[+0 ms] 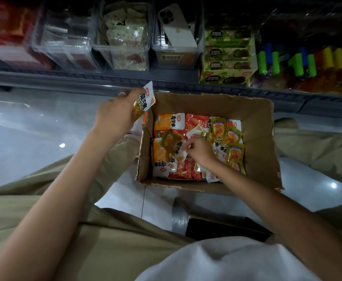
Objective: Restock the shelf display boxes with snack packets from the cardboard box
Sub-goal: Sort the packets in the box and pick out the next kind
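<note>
An open cardboard box (255,126) stands on the floor between my knees, filled with several orange, red and gold-and-white snack packets (194,122). My left hand (113,116) grips a small stack of gold-and-white packets (144,100) above the box's left wall. Inside the box, my right hand (198,149) pinches a gold-and-white packet (171,142) lying on the pile. Clear display boxes (123,55) sit on the shelf above; one holds pale packets.
A phone (176,27) leans in a clear bin (178,57) on the shelf. To its right are a green carton of snacks (227,76) and coloured tubes (299,61). The shelf edge (85,80) runs across the view above the glossy tiled floor (24,138).
</note>
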A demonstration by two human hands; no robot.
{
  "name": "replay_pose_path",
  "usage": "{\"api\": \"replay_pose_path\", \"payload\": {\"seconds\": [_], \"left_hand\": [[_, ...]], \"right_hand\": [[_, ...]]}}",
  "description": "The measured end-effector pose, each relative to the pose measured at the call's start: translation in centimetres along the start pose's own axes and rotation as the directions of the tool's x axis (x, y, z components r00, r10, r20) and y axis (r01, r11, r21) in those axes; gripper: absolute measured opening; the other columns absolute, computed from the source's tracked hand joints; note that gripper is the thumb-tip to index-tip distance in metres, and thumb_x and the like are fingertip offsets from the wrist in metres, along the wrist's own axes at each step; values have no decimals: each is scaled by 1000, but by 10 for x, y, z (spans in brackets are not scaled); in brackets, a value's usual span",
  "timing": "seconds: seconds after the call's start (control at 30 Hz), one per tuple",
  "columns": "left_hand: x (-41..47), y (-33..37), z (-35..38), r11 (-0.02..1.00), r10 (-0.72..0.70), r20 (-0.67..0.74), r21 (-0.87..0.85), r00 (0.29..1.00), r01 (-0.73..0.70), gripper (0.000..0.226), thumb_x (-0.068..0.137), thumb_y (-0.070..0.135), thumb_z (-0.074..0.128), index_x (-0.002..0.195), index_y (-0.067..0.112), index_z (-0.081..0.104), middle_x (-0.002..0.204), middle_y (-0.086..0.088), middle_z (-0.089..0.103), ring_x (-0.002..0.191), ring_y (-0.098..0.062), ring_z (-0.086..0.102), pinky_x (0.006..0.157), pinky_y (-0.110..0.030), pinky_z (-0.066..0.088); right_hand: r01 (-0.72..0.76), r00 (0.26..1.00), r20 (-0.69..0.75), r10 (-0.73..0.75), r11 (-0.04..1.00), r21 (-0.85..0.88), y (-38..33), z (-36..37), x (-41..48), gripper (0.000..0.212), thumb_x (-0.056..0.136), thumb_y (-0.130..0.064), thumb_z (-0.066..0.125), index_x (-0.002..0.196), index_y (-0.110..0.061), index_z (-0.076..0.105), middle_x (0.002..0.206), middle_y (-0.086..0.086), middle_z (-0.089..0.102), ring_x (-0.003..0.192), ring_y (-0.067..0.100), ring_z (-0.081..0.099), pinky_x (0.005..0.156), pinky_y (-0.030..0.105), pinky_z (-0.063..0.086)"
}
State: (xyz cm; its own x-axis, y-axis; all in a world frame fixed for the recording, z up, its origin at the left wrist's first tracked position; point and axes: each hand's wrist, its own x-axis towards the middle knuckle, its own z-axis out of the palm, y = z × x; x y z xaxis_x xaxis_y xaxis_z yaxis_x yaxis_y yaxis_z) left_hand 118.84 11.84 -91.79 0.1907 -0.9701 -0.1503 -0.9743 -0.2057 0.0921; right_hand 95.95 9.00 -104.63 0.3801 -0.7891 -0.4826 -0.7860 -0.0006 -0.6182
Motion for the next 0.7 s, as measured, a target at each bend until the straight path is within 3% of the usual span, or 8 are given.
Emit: {"api": "replay_pose_path", "payload": {"seconds": [0.07,0.17,0.3,0.4,0.5,0.6,0.7], "left_hand": [[2,3,3,1000,26,23,-5,999,-26,53,89,7,59,135,27,45,126,-15,55,99,-39,60,72,-41,44],[4,10,3,995,66,16,-77,998,-65,35,90,8,58,122,23,60,130,-9,55,103,-35,59,78,-42,47],[6,34,-8,940,177,-103,-276,979,-199,24,94,18,52,114,16,65,120,-4,60,102,-29,59,76,-35,44],[6,59,-22,821,215,-52,-532,975,-209,46,93,44,38,113,12,65,115,-1,60,103,-21,58,84,-36,46],[6,85,-38,647,283,-9,-737,959,-198,53,85,57,43,113,17,64,108,12,56,106,-13,56,93,-35,46],[10,102,-52,628,349,-96,-714,932,-309,40,79,41,67,109,14,61,102,16,51,97,-10,56,88,-38,49],[18,116,-69,623,367,-173,-684,914,-379,27,84,22,70,105,8,60,98,10,53,82,-15,62,68,-41,54]], "right_hand": [[129,983,-127,-129,992,-14,-3,-31,-7,16,88,-2,58,82,-13,69,100,-5,55,90,4,51,78,12,41],[312,933,-170,-317,948,-54,-9,-71,-18,24,88,4,52,85,-13,69,95,-8,49,82,2,51,72,5,38],[417,898,-224,-379,894,161,-26,-115,-32,27,89,2,54,99,-22,62,94,-4,54,84,4,57,76,15,47],[445,891,-267,-367,821,357,-51,-146,-45,26,88,4,58,106,-14,59,89,-6,55,78,-7,58,72,12,49],[501,860,-333,-387,769,398,-73,-173,-52,22,87,3,60,102,-14,60,92,-7,57,76,-8,59,71,11,49],[546,826,-406,-391,735,402,-86,-198,-56,21,87,4,59,100,-12,60,93,-8,58,80,-8,60,71,12,49],[571,804,-434,-406,731,373,-94,-226,-58,18,88,3,58,102,-8,60,91,-8,57,74,-8,60,67,10,47]]}}
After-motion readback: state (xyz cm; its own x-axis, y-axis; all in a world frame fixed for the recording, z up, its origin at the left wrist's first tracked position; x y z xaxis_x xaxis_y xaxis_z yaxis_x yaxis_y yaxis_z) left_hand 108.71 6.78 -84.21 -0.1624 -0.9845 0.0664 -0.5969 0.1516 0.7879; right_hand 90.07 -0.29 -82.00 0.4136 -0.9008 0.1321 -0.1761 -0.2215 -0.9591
